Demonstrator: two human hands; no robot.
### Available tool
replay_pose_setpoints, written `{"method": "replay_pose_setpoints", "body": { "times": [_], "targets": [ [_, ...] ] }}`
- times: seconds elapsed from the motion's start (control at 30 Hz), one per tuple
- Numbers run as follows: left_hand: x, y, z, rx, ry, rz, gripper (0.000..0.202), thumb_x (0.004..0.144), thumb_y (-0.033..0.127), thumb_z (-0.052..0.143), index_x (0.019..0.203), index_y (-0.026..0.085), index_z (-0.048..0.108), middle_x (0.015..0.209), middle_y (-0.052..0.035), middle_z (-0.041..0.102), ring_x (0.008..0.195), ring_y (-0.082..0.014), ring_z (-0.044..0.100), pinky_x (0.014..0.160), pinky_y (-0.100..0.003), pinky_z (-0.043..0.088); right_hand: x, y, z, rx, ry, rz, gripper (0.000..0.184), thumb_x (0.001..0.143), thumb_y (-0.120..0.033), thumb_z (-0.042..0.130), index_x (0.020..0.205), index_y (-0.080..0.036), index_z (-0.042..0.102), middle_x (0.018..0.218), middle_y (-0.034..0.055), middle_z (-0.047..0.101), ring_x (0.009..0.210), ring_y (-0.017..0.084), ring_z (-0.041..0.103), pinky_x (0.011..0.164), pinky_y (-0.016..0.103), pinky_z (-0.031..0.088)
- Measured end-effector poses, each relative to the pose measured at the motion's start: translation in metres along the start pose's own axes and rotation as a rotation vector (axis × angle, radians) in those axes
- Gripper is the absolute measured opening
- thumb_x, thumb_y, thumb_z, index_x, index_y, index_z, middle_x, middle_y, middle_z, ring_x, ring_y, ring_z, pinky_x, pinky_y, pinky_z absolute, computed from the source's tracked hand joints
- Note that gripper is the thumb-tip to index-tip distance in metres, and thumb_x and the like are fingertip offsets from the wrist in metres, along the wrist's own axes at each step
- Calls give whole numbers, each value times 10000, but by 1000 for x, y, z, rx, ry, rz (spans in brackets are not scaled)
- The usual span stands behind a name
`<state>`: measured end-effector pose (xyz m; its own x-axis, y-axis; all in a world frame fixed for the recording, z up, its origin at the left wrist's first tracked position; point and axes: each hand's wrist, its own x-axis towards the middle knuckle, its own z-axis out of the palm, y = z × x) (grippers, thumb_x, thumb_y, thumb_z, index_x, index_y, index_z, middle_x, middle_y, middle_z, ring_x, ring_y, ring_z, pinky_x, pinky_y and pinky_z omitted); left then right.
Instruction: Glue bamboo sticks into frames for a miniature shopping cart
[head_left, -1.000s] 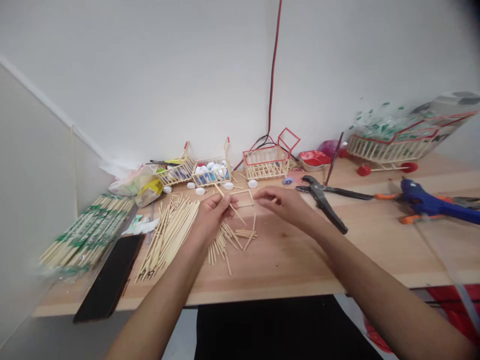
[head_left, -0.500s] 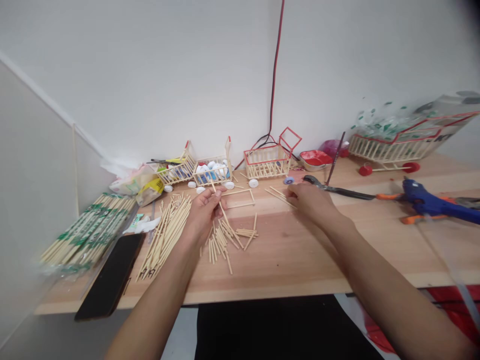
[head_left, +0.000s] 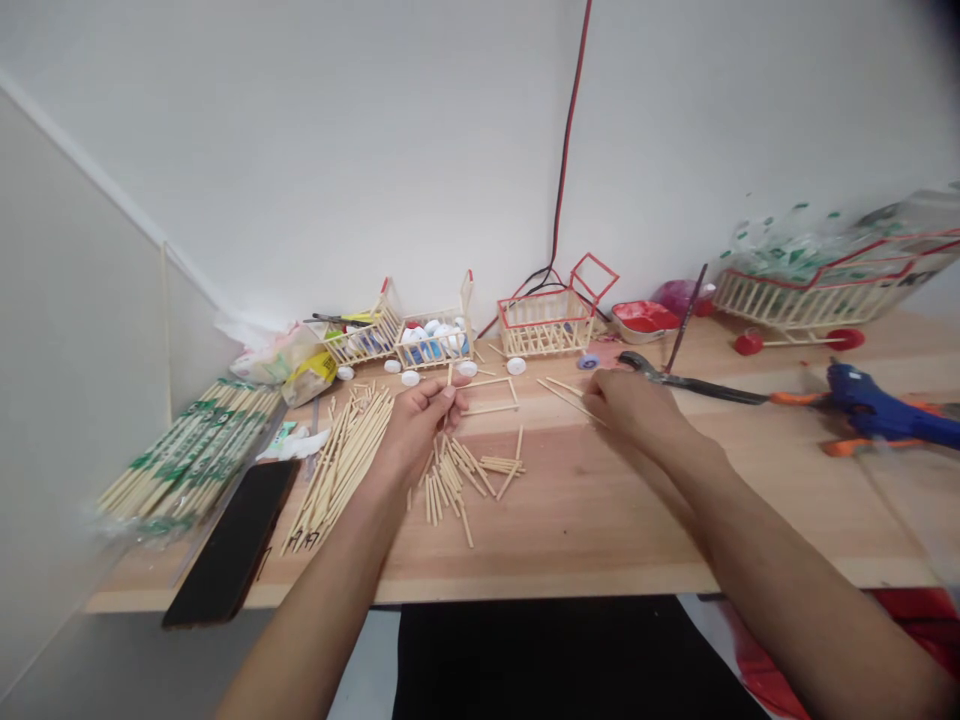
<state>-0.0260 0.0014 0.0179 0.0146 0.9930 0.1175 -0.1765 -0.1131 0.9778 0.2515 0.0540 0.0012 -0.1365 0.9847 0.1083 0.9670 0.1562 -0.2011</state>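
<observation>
My left hand (head_left: 424,412) pinches a thin wooden stick (head_left: 449,376) between thumb and fingers; its tip pokes up above the thumb. Just beyond those fingers lies a flat rectangular stick frame (head_left: 514,393), its left side hidden by the hand. My right hand (head_left: 630,402) is closed at the right ends of two loose wooden sticks (head_left: 564,393), fingertips turned down and partly hidden. Short cut sticks (head_left: 446,480) lie in a loose heap below the left hand. A pile of longer sticks (head_left: 337,465) spreads left of that wrist.
Along the wall stand small stick carts (head_left: 544,335), a red paint tray (head_left: 645,320) and a larger cart (head_left: 795,300) holding plastic wrappers. Pliers (head_left: 697,386) and a blue glue gun (head_left: 870,400) lie right. Packaged chopsticks (head_left: 199,445) and a black phone-like slab (head_left: 232,540) lie left.
The stick in my left hand has turned from a slant to nearly upright. My right hand stays by the two loose sticks. The whole view has shifted slightly.
</observation>
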Motion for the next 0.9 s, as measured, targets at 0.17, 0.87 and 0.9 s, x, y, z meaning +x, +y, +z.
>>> {"method": "replay_pose_setpoints", "body": {
  "times": [0.17,0.87,0.9],
  "targets": [
    [-6,-3,9,8,-85,-54,428,801,352,691,1173,144,642,721,5,602,427,-22,316,425,-204,161,-5,-14,-10,660,-91,-120,224,829,-381,532,859,-176,614,744,44,631,624,143,515,574,265,352],
    [-22,0,51,36,-139,-166,251,779,306,699,977,156,736,739,-19,631,473,-31,354,429,-193,209,-24,-45,-18,1057,-466,-338,311,878,-468,555,842,-163,606,651,-27,493,556,78,417,501,218,303],
    [-21,-2,52,24,-136,-162,247,779,299,698,978,157,735,735,-16,628,471,-31,351,428,-192,205,-23,-44,-17,1050,-466,-344,309,879,-464,554,844,-162,608,657,-25,498,560,78,422,502,217,306]
  ]
}}
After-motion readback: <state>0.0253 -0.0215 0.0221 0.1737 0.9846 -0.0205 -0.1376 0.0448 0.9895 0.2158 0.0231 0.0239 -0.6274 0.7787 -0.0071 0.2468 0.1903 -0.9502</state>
